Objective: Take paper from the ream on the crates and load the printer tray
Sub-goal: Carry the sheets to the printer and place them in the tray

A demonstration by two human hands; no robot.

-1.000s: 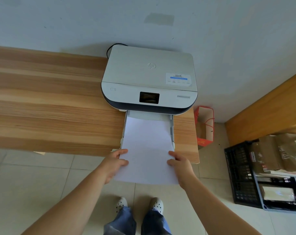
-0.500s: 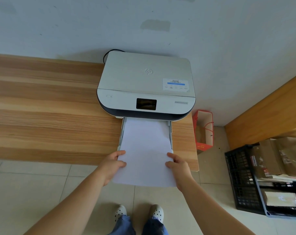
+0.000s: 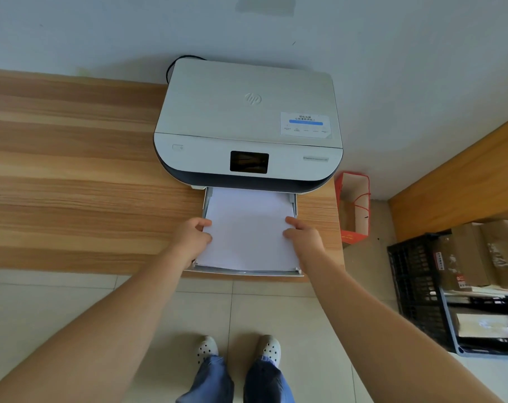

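Between left hand and right hand, each pinching a side edge, paper lies lengthwise in tray, pointing ahead into printer.

Small office or home-office corner: HP printer at right end of wood tabletop against plain wall, tiled floor, black crates holding cardboard packages.

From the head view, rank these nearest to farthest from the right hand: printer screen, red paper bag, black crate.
Measured from the right hand:
1. Red paper bag, on the floor just right of the desk.
2. Printer screen, ahead and left; nearly as close.
3. Black crate, far right on the floor.
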